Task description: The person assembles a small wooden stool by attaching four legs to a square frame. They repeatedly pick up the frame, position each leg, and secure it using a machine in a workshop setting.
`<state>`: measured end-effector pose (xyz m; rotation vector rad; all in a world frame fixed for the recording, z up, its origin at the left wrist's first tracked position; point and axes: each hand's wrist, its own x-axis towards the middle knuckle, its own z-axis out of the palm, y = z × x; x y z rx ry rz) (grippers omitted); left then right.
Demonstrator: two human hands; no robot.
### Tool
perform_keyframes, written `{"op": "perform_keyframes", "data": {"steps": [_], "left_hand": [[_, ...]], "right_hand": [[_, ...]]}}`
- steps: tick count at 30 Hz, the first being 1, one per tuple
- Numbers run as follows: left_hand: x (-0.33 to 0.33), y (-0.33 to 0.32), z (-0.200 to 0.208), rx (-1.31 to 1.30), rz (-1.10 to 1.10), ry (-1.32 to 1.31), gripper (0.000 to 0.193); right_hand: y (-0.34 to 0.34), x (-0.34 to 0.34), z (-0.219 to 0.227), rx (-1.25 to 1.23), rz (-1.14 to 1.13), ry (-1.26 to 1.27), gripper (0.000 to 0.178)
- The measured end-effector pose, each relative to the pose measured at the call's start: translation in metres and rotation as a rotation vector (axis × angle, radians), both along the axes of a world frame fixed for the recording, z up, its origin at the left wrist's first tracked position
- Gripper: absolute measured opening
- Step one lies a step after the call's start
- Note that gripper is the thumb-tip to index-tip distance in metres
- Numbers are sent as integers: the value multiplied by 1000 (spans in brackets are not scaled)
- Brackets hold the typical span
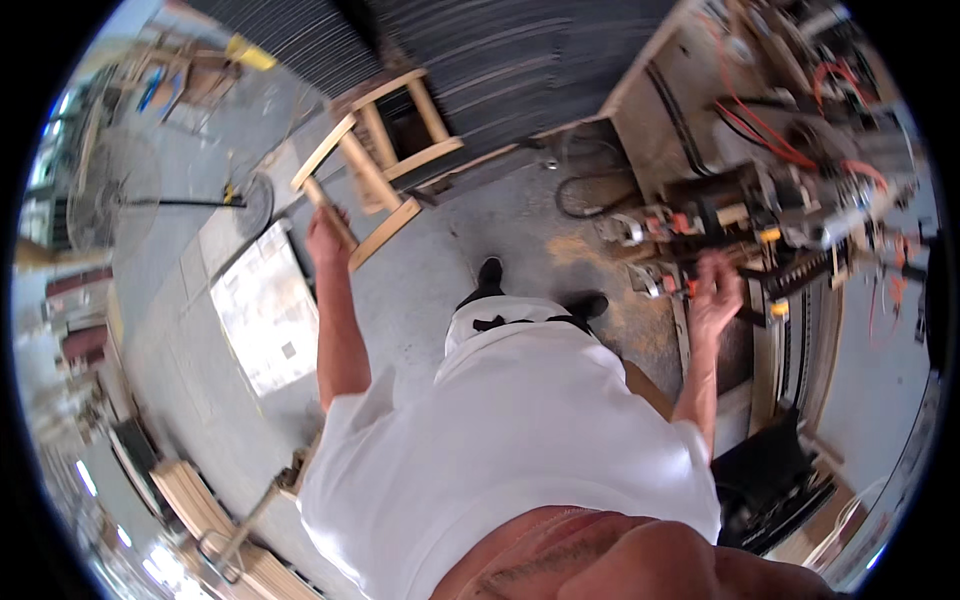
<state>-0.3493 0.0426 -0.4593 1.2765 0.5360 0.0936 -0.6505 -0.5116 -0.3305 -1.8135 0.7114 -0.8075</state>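
Observation:
On the left, my left hand [325, 238] is closed around one bar of a light wooden frame [386, 234], which is held tilted above the floor. A second wooden frame [424, 158] stands just beyond it, partly overlapped in view. On the right, my right hand [716, 296] is raised beside a bench machine [745, 215] with metal clamps and red and yellow parts. Its slightly blurred fingers look stretched out, with nothing visible in them. A clamp with a red part [662, 282] is nearest to those fingers; whether they touch it is hidden.
Dark ridged panels [520, 70] stand ahead. A white board [265, 308] lies on the floor at left, near a large fan [120, 200]. Sawdust [575, 255] covers floor by the machine. Orange hoses [765, 145] hang at right; wooden boards [200, 500] are stacked behind left.

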Motion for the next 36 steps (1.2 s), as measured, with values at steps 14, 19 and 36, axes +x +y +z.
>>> {"op": "perform_keyframes", "data": {"steps": [14, 19, 36], "left_hand": [[163, -100, -75, 538, -17, 51, 35], [169, -128, -72, 911, -170, 118, 39], [54, -189, -23, 1448, -847, -506, 56]], "right_hand": [[119, -67, -200, 113, 300, 775, 23], [131, -129, -227, 456, 52, 838, 21], [169, -198, -247, 509, -142, 696, 12]]}}
